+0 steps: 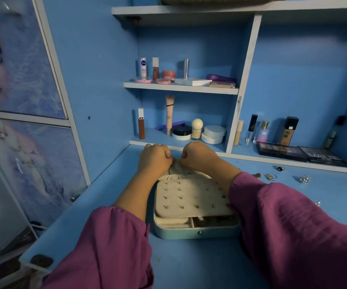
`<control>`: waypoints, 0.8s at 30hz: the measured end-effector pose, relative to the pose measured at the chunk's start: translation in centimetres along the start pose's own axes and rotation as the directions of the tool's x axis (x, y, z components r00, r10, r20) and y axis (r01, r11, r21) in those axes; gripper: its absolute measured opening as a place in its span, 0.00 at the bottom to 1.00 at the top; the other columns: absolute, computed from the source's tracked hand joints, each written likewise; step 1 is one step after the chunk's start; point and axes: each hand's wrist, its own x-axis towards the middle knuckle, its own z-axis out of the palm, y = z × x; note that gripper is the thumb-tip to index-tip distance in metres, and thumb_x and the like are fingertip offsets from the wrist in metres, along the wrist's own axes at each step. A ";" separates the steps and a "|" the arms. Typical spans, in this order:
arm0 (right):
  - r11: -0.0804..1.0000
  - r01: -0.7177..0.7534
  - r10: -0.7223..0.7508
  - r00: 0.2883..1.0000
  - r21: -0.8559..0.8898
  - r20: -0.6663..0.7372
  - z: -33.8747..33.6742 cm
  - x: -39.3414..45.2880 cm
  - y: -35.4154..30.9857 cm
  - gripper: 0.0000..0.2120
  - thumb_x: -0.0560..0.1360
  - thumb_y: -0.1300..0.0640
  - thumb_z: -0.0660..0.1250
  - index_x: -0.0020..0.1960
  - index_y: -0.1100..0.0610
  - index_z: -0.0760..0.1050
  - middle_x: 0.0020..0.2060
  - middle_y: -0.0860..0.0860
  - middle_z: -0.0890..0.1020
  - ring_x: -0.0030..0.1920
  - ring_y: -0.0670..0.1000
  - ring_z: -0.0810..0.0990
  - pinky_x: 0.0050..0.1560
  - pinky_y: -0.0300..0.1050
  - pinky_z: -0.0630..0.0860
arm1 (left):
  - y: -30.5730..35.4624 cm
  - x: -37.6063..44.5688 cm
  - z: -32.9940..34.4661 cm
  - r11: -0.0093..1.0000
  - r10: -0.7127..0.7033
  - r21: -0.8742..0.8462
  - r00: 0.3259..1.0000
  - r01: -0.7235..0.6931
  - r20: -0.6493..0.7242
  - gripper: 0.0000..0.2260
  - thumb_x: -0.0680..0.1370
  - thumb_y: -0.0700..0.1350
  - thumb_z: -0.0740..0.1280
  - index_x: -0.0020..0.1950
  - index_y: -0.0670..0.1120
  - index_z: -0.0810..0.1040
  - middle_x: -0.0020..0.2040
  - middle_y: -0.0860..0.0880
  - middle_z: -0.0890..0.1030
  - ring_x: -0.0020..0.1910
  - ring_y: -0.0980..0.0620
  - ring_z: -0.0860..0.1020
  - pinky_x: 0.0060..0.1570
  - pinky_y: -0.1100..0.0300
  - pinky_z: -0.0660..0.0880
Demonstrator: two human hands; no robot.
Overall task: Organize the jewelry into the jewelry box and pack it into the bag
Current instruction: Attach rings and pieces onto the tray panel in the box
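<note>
A pale teal jewelry box [197, 232] lies open on the blue desk, with a cream earring panel [191, 197] folded over its compartments. Several small studs sit in that panel. At the box's far edge my left hand [154, 159] and my right hand [197, 156] are both fisted, pinching the cream elastic pocket [175, 171] of the lid between them. What lies inside the pocket is hidden. Loose jewelry rests on the desk to the right: thin bangle rings [270, 176], a dark-stone ring [280, 168] and a silver piece [305, 179]. No bag is in view.
Cosmetics fill the shelves [181, 87] behind the box. Two dark eyeshadow palettes [301, 155] lie on the back ledge to the right, beside small bottles [263, 131]. A cabinet door with a printed picture [22, 101] stands at the left.
</note>
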 end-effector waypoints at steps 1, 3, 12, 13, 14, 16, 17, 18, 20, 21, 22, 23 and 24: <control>1.000 -0.002 0.002 1.000 -0.014 0.004 0.0 0.1 0.0 0.10 0.75 0.54 0.67 0.50 0.59 0.81 0.47 0.56 0.81 0.47 0.54 0.78 0.49 0.46 0.77 | 0.0 0.1 0.1 0.999 0.024 0.033 1.000 -0.024 0.003 0.06 0.75 0.42 0.64 0.43 0.47 0.81 0.46 0.47 0.80 0.54 0.46 0.72 0.54 0.51 0.72; 1.000 0.001 -0.001 1.000 -0.016 0.005 0.0 0.3 0.1 0.09 0.74 0.55 0.68 0.50 0.59 0.81 0.47 0.55 0.81 0.47 0.54 0.79 0.50 0.46 0.78 | -0.1 0.3 0.2 0.996 0.054 0.066 0.998 -0.055 0.019 0.06 0.76 0.42 0.64 0.46 0.48 0.81 0.48 0.47 0.80 0.56 0.46 0.71 0.55 0.52 0.72; 0.987 0.064 -0.085 0.986 0.148 0.143 -1.3 -2.7 1.7 0.11 0.77 0.54 0.64 0.54 0.52 0.83 0.53 0.48 0.82 0.50 0.48 0.77 0.54 0.42 0.74 | -1.5 0.5 -0.7 0.995 0.024 0.097 0.991 -0.038 0.135 0.12 0.74 0.46 0.61 0.43 0.48 0.85 0.46 0.50 0.79 0.54 0.50 0.68 0.50 0.58 0.67; 0.985 0.066 -0.094 0.980 0.159 0.174 -1.3 -3.1 1.9 0.11 0.77 0.53 0.64 0.54 0.51 0.83 0.54 0.47 0.82 0.52 0.49 0.77 0.57 0.44 0.74 | -1.6 0.6 -0.7 0.994 0.012 0.106 0.989 -0.028 0.149 0.13 0.74 0.48 0.60 0.44 0.49 0.85 0.48 0.50 0.78 0.54 0.49 0.68 0.50 0.58 0.66; 0.983 0.068 -0.101 0.976 0.170 0.193 -1.2 -3.4 2.0 0.11 0.77 0.51 0.63 0.54 0.49 0.83 0.54 0.46 0.82 0.53 0.48 0.78 0.59 0.47 0.74 | -1.7 0.7 -0.7 0.993 0.002 0.113 0.986 -0.021 0.165 0.14 0.74 0.50 0.60 0.45 0.51 0.85 0.49 0.49 0.77 0.54 0.49 0.68 0.50 0.58 0.65; 0.979 0.066 -0.106 0.973 0.191 0.206 -1.2 -3.7 2.0 0.12 0.77 0.50 0.62 0.54 0.48 0.83 0.55 0.46 0.82 0.53 0.48 0.78 0.60 0.48 0.74 | -1.7 0.6 -0.7 0.989 -0.001 0.145 0.976 -0.032 0.220 0.14 0.74 0.51 0.60 0.46 0.50 0.85 0.49 0.49 0.77 0.53 0.49 0.67 0.49 0.58 0.63; 0.978 0.065 -0.107 0.972 0.199 0.208 -1.2 -3.8 2.0 0.12 0.77 0.50 0.62 0.53 0.48 0.83 0.54 0.45 0.82 0.53 0.48 0.78 0.60 0.48 0.74 | -1.7 0.5 -0.6 0.987 -0.002 0.155 0.969 -0.037 0.248 0.14 0.73 0.51 0.60 0.44 0.49 0.85 0.48 0.49 0.77 0.52 0.49 0.67 0.48 0.57 0.63; 0.976 0.064 -0.108 0.972 0.207 0.210 -1.3 -3.8 2.0 0.12 0.76 0.49 0.62 0.52 0.48 0.83 0.53 0.45 0.82 0.52 0.47 0.78 0.59 0.48 0.75 | -1.7 0.5 -0.5 0.987 -0.015 0.156 0.962 -0.029 0.272 0.14 0.71 0.51 0.59 0.41 0.48 0.84 0.46 0.49 0.76 0.51 0.49 0.67 0.48 0.57 0.64; 0.972 0.062 -0.112 0.969 0.225 0.220 -1.3 -3.9 1.9 0.12 0.77 0.49 0.62 0.51 0.49 0.83 0.52 0.47 0.82 0.51 0.48 0.78 0.57 0.47 0.75 | -1.5 0.2 -0.7 0.991 -0.030 0.135 0.957 -0.010 0.287 0.14 0.66 0.51 0.58 0.35 0.48 0.81 0.44 0.49 0.76 0.50 0.48 0.68 0.48 0.55 0.67; 0.968 0.059 -0.115 0.968 0.243 0.221 -1.3 -3.9 1.8 0.12 0.77 0.49 0.62 0.51 0.51 0.83 0.51 0.48 0.83 0.50 0.49 0.78 0.56 0.47 0.75 | -1.4 0.2 -0.9 0.993 -0.024 0.121 0.954 -0.013 0.298 0.14 0.66 0.51 0.58 0.35 0.47 0.82 0.45 0.49 0.76 0.51 0.48 0.68 0.50 0.54 0.68; 0.961 0.054 -0.117 0.968 0.272 0.220 -1.3 -3.9 1.7 0.13 0.77 0.49 0.62 0.51 0.52 0.83 0.51 0.49 0.83 0.51 0.49 0.78 0.56 0.47 0.74 | -1.1 0.1 -1.1 0.995 -0.014 0.097 0.949 -0.017 0.314 0.13 0.66 0.51 0.59 0.36 0.48 0.83 0.45 0.50 0.77 0.52 0.48 0.68 0.52 0.54 0.69; 0.950 0.046 -0.117 0.970 0.309 0.214 -1.3 -4.0 1.6 0.13 0.78 0.50 0.62 0.51 0.53 0.83 0.51 0.50 0.82 0.51 0.49 0.78 0.55 0.46 0.73 | -1.0 0.0 -1.2 0.998 0.001 0.063 0.944 -0.023 0.330 0.12 0.68 0.50 0.61 0.35 0.50 0.83 0.45 0.52 0.77 0.53 0.49 0.68 0.55 0.53 0.68; 0.938 0.034 -0.109 0.973 0.345 0.201 -1.3 -4.0 1.6 0.12 0.78 0.51 0.61 0.51 0.53 0.83 0.50 0.50 0.82 0.51 0.49 0.78 0.55 0.45 0.73 | -0.9 -0.1 -1.5 1.000 0.011 0.009 0.941 -0.014 0.339 0.10 0.69 0.49 0.62 0.33 0.53 0.83 0.45 0.54 0.77 0.55 0.49 0.68 0.57 0.53 0.68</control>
